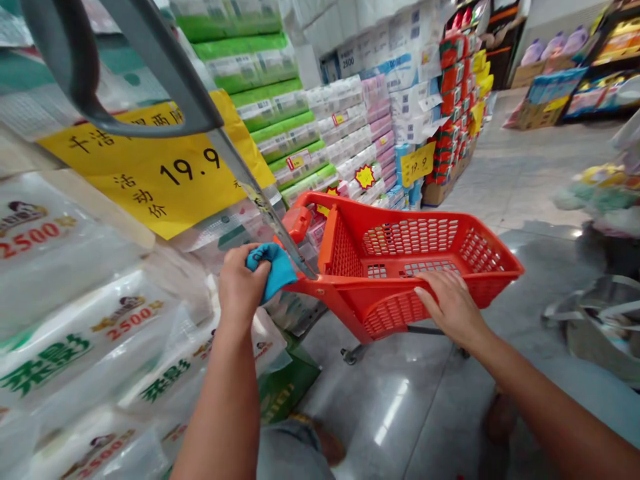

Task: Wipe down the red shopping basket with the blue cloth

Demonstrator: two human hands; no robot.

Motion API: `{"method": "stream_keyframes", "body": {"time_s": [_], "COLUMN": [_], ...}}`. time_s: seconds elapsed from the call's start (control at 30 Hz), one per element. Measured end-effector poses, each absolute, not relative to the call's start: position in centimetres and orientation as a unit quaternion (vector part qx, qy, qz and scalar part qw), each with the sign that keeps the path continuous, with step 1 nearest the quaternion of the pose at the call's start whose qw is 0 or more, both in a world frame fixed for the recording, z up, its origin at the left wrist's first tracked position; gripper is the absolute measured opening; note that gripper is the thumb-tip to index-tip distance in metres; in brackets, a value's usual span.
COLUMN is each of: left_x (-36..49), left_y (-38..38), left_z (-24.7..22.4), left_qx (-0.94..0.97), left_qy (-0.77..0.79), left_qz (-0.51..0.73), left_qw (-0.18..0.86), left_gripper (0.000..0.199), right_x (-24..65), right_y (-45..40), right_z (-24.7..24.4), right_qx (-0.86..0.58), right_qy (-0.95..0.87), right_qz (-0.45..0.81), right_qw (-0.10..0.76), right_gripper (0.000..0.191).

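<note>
A red plastic shopping cart [345, 290] stands in front of me, its basket side facing my body. My left hand [240, 277] is closed around a blue cloth [274, 270], which hangs beside the foot of the cart's metal handle bar [265, 207]. Whether the cloth touches the cart there, I cannot tell. My right hand [450, 303] rests with its fingers stretched over the near rim of the basket, holding nothing. A grey handle grip [200, 110] rises to the upper left.
Stacked packs of tissue paper [125, 327] rise close on my left, with a yellow price sign [185, 173] in front. More green packs [265, 100] and red packs [453, 73] line the aisle. Grey tiled floor [505, 167] runs behind the cart. A grey wheeled object [595, 327] stands at right.
</note>
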State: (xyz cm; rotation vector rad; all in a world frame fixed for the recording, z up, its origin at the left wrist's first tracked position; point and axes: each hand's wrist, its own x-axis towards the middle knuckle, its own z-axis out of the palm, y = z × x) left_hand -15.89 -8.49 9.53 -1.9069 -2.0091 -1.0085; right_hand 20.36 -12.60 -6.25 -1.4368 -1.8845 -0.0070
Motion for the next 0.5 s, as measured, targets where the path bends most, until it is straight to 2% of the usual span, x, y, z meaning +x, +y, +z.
{"method": "stream_keyframes", "body": {"time_s": [0.13,0.3,0.5], "left_x": [-15.6,-13.7,-14.3], "left_y": [-8.8,-11.9,-9.9], "left_z": [10.9,11.4,11.9], "left_qx": [-0.685,-0.743,-0.719], "left_qy": [-0.667,-0.624,-0.642], "left_qz": [-0.286,-0.236,-0.265], "left_qw": [0.065,0.051,0.029], "left_gripper": [0.033,0.032,0.031], "right_x": [19.6,14.1,10.5], "right_y": [-11.6,-11.3,-12.0], "right_z": [-4.5,-1.1,-0.3], "right_qx": [-0.577,-0.486,-0.508], "right_qy": [-0.725,-0.77,-0.752], "right_qz": [0.031,0.094,-0.012], "right_qw": [0.375,0.403,0.419], "right_gripper": [0.038,0.044,0.048]}}
